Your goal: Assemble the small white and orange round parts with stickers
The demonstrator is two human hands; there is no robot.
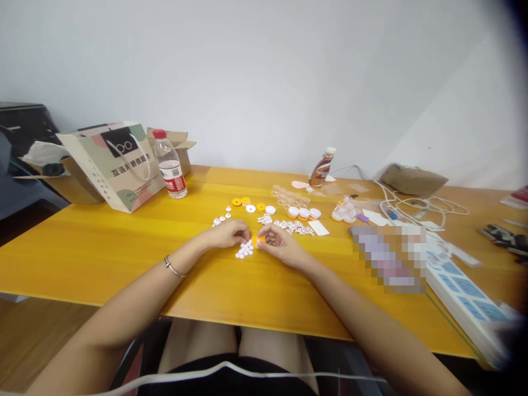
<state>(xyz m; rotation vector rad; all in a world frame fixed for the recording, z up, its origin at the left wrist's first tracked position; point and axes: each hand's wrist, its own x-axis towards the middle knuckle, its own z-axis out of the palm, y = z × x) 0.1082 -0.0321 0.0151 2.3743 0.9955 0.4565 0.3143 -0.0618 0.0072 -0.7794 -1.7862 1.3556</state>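
My right hand pinches a small orange round case between thumb and fingers, just above the table. Close by on the left, my left hand has its fingers drawn together at the edge of a pile of small white round pieces; what is in its fingertips, if anything, is too small to make out. Small white pegged discs stand beyond the left hand. Past the right hand lie white cut-out gear-like pieces. Yellow round cases and white round cases form a row behind.
Clear plastic rings lie farther back. A water bottle and paper bag stand at the left, a brown drink bottle at the back. White cables and a power strip occupy the table's right side.
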